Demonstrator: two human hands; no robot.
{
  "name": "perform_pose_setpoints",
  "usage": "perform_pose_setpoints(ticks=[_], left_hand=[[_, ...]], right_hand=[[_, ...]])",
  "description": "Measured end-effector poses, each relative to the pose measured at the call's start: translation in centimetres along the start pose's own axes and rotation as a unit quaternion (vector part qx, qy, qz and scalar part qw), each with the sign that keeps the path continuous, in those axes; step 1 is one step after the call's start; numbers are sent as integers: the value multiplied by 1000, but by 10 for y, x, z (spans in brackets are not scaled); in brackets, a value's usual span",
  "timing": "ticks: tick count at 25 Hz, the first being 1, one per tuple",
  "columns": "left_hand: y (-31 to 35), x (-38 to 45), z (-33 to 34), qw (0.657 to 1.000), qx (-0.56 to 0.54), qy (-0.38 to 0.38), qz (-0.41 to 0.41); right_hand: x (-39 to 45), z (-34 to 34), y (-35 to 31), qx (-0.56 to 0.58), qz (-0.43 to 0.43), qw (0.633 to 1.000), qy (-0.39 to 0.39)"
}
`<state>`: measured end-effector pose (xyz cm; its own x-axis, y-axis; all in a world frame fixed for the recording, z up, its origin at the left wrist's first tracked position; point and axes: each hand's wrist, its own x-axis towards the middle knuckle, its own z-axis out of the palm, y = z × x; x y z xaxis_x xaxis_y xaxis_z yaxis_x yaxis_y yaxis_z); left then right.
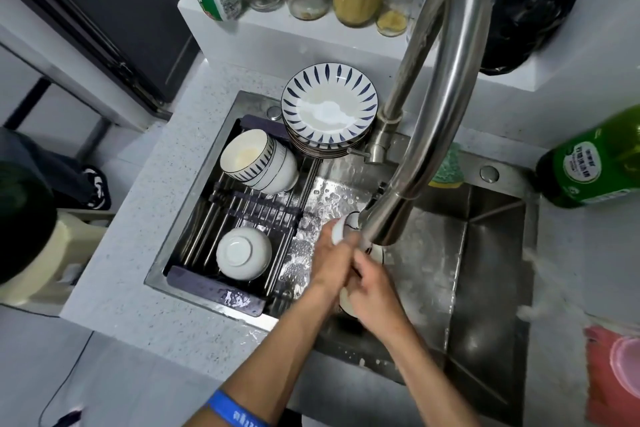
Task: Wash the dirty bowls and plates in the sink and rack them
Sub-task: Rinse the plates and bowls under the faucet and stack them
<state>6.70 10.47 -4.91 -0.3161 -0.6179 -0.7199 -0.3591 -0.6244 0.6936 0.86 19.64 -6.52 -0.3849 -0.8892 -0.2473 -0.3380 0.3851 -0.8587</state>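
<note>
1. at the sink (pixel 491 253), two bare hands work a white bowl (pixel 341 227) under the faucet (pixel 446 87) spout, near the centre of the view.
2. the left hand (pixel 330 262) has its grip curled round the bowl's rim on the 9 o'clock side; the right hand (pixel 372 288) grips the same bowl from 5 o'clock, fingers wrapped over it, so most of the bowl is hidden.
3. whether water is running cannot be told for sure; the basin floor around the hands is wet and beaded.
4. the step in hand looks like rinsing or rubbing this one bowl, midway through the job.
5. on the rack (pixel 242 215) at 9 o'clock, one bowl sits upside down (pixel 242 251), apparently done.
6. at 11 o'clock a stack of bowls (pixel 259 163) lies tipped on its side, the top one showing residue inside; just beyond, at 12 o'clock, a pile of blue-patterned plates (pixel 329 107) waits, its top plate smeared.
7. the next move likely calls for turning the bowl over, carrying it toward 9 o'clock and setting it mouth-down on the free bars beside the inverted bowl, then reaching for the tipped stack.
8. wet glaze may slip, so a firm hold seems wise.
</note>
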Motion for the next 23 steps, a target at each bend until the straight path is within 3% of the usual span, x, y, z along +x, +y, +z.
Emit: perform_pose_setpoints(ticks=[2,3,6,8,10,13,16,19,21,23], left_hand=[[5,4,-8,999,1,44,-29],[3,6,-12,998,-8,50,-37],[-10,3,-12,998,-43,24,-46],[-15,9,-16,998,-38,34,-25],[-12,14,-17,998,-37,38,-30],[-8,11,-17,998,-40,54,-11],[-12,11,-13,994,-68,81,2],[-20,23,-21,991,-91,99,-21],[-8,23,-32,995,-55,57,-53],[10,15,-31,998,25,-12,-48]], right_hand=[[-7,-4,-1,-225,-138,962,-74],[-4,-8,-3,-284,-149,944,-81],[6,-18,-12,-303,-80,939,-139],[12,-18,-14,-361,-92,917,-142],[10,-13,-15,-312,-84,935,-145],[17,-14,-19,-370,-64,916,-143],[17,-14,-22,-336,-58,930,-138],[18,-12,-19,-308,-109,936,-129],[15,-22,-3,-279,-141,938,-146],[17,-24,8,-329,-171,921,-115]])
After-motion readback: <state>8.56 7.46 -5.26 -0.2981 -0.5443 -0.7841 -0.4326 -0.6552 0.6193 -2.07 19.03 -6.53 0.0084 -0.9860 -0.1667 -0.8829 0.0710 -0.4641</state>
